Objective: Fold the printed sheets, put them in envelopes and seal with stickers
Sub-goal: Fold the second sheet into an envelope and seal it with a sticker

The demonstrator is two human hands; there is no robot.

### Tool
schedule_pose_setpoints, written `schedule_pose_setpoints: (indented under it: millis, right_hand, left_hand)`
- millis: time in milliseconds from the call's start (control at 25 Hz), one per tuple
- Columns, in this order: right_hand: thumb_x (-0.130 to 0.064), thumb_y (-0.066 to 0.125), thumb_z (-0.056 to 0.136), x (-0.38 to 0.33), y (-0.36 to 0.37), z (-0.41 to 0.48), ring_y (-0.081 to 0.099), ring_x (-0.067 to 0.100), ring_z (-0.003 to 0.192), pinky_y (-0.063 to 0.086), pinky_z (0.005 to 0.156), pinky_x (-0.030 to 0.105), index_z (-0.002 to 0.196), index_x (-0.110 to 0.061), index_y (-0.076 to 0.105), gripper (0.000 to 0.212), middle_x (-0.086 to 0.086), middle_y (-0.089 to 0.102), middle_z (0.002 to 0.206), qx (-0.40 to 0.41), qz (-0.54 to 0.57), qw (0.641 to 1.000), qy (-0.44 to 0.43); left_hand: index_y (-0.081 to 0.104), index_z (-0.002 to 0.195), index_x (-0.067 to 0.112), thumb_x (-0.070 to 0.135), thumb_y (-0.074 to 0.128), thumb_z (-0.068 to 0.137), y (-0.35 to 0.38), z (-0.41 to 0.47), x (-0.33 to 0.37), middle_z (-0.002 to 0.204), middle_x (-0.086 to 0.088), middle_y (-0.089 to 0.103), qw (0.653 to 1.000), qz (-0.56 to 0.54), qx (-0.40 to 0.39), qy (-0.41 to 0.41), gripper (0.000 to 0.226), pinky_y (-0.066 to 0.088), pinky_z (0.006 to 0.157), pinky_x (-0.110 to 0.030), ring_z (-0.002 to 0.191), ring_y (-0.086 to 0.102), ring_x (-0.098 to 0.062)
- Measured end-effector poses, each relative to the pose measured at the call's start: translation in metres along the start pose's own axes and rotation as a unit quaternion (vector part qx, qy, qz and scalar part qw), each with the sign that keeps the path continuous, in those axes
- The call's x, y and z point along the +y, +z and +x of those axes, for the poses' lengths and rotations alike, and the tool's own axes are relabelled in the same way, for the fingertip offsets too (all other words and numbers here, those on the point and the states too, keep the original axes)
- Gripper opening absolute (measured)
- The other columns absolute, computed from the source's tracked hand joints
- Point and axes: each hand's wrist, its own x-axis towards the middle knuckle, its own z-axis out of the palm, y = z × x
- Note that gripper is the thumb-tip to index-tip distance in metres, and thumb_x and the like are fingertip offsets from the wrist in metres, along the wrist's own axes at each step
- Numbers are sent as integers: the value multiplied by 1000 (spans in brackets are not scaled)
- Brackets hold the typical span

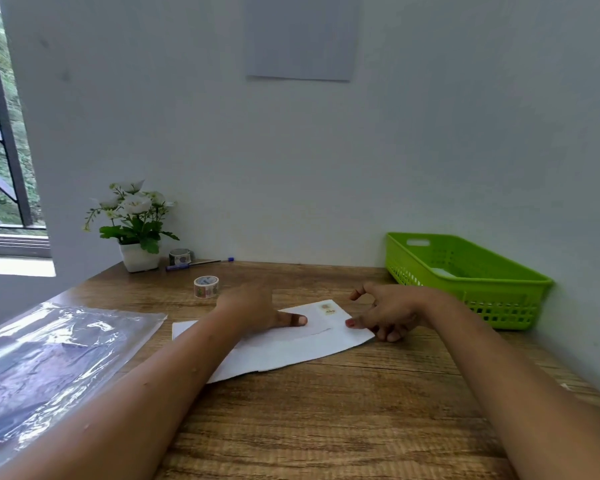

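Wood, paper, plastic

Matt wood-grain desk; matt white paper envelope; glossy crinkled clear plastic sleeve; smooth green plastic basket with perforated walls.

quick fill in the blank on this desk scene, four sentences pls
1. The left hand and the right hand both touch a white ____.
2. The basket by the wall is ____ in colour.
3. The sticker lies nearer the ____ hand.
4. The flowers stand in a white ____.

Missing words: envelope; green; right; pot.
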Motion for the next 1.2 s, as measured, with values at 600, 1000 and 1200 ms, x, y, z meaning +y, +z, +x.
schedule_pose_setpoints:
  millis: [600, 1000, 1200]
  right_hand:
    - [-58, 46, 90, -34, 23, -21, 66, 13, 56, 53, 52, 21, 101, -9, 59, 52, 7, 69, 73, -60, 40, 997, -9]
    - [-20, 60, 91, -20, 39, 12, 62, 23, 103, 53, 84, 37, 126, -14, 49, 37, 7, 63, 119, 84, 235, 965, -77]
    - [-21, 54, 93, -9, 46, 27, 62, 18, 99, 53, 80, 33, 115, -21, 53, 22, 2, 64, 114, 220, 320, 919, -75]
  left_hand:
    - [64, 94, 10, 36, 45, 97, -11, -3, 0, 89, -10, 65, 884, -434, 173, 7, 33, 43, 63, -28, 80, 59, -25]
    - [45, 110, 13, 30, 46, 98, 9, -11, 20, 98, -5, 62, 731, -668, 120, -63, 21, 50, 60, -32, 83, 62, -21]
    - [34, 115, 32, 23, 54, 94, 9, -33, 45, 105, 7, 56, 754, -654, 61, -30, 30, 53, 70, -31, 92, 60, -15]
